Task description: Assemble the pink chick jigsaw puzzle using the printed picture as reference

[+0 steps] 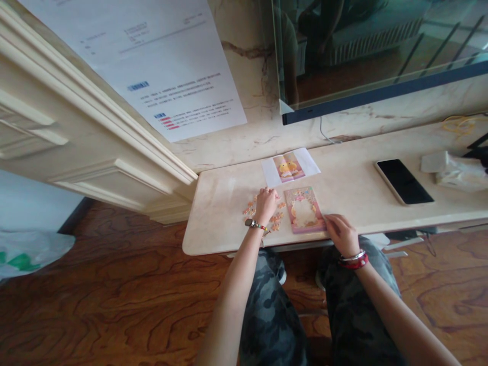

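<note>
A small pink jigsaw puzzle board [309,230] lies flat near the table's front edge, with a pale middle and a patterned border. Pinching its lower right edge is my right hand [342,233], fingers together. My left hand [267,202] is closed above a scatter of small orange-pink puzzle pieces [277,219] just left of the board. Whatever its fingertips hold is too small to make out. Behind the board rests a creased white sheet [310,161] with a printed picture of yellow figures on pink.
On the pale table [354,178], a black-screened phone [404,181] lies to the right, beside a white plastic packet [453,170] and a yellow cord [459,124]. A television [381,56] hangs above. A cream panelled door frame [125,178] stands at the left.
</note>
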### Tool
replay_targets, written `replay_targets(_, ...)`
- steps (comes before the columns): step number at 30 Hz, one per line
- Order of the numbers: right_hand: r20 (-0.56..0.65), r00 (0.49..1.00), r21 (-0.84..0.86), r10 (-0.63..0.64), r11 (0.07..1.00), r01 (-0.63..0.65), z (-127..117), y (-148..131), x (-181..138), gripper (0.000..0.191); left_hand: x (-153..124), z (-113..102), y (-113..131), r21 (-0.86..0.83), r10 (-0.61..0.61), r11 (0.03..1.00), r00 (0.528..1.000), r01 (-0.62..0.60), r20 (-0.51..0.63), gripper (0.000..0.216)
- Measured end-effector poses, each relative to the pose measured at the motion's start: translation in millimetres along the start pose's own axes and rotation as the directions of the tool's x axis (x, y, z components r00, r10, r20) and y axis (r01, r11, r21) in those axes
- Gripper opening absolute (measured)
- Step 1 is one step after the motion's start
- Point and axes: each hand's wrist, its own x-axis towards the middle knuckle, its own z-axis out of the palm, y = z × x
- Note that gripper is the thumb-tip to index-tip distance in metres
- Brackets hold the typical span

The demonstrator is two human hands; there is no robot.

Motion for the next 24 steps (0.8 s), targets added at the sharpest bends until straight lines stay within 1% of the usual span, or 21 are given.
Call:
replay_targets(5,-0.004,1.000,0.021,-0.001,1.000,0.001,0.1,-1.8,0.4,0.021,-7.3,-2.5,0.2,0.012,0.015,1.000,1.000,-0.015,0.017,0.010)
replay_targets(9,-0.015,1.000,0.028,-0.004,1.000,0.005,1.2,-1.1,0.6,0.021,-7.5,-6.7,1.1,0.027,-0.034,0.999,0.999,0.034,-0.012,0.010)
replay_targets(12,-0.014,1.000,0.037,-0.014,0.999,0.015,1.1,-0.7,0.5,0.022,-5.1,-11.8,1.1,-0.040,-0.065,0.997,0.998,0.065,0.001,0.007)
replay_targets(14,-0.014,1.000,0.049,-0.005,0.999,0.006,-1.2,-2.0,1.5,0.022,-4.2,-15.6,2.4,-0.104,-0.058,0.993,0.998,0.059,0.015,0.004)
replay_targets(17,-0.028,0.996,0.074,0.084,0.994,-0.082,-6.3,-6.4,9.2,0.023,-5.1,-20.5,9.4,-0.164,-0.031,0.986,0.999,0.036,0.033,0.004)
replay_targets(19,0.009,0.985,0.141,0.172,0.975,-0.172,-7.4,-10.1,21.8,0.024,-6.2,-22.0,18.6,-0.248,-0.024,0.968,0.999,0.034,0.042,0.006)
replay_targets(20,0.055,0.976,0.191,0.209,0.958,-0.215,-6.4,-11.8,30.6,0.025,-6.5,-21.8,24.4,-0.327,-0.033,0.944,0.999,0.044,0.040,0.008)
replay_targets(21,0.113,0.966,0.258,0.231,0.933,-0.253,-4.2,-13.3,40.7,0.026,-6.5,-20.9,30.8,-0.474,-0.069,0.877,0.997,0.075,0.030,0.008)
replay_targets(22,0.172,0.955,0.310,0.241,0.907,-0.285,-1.1,-14.5,51.6,0.029,-6.3,-19.2,37.4,-0.627,-0.111,0.772,0.993,0.103,0.027,0.009)
replay_targets(23,0.221,0.944,0.338,0.243,0.889,-0.308,2.7,-15.5,62.7,0.031,-5.9,-16.9,44.1,-0.753,-0.159,0.643,0.986,0.142,0.050,0.010)
replay_targets(24,0.247,0.937,0.354,0.246,0.878,-0.323,6.7,-16.2,73.2,0.033,-5.3,-14.0,50.3,-0.840,-0.207,0.511,0.974,0.183,0.087,0.011)
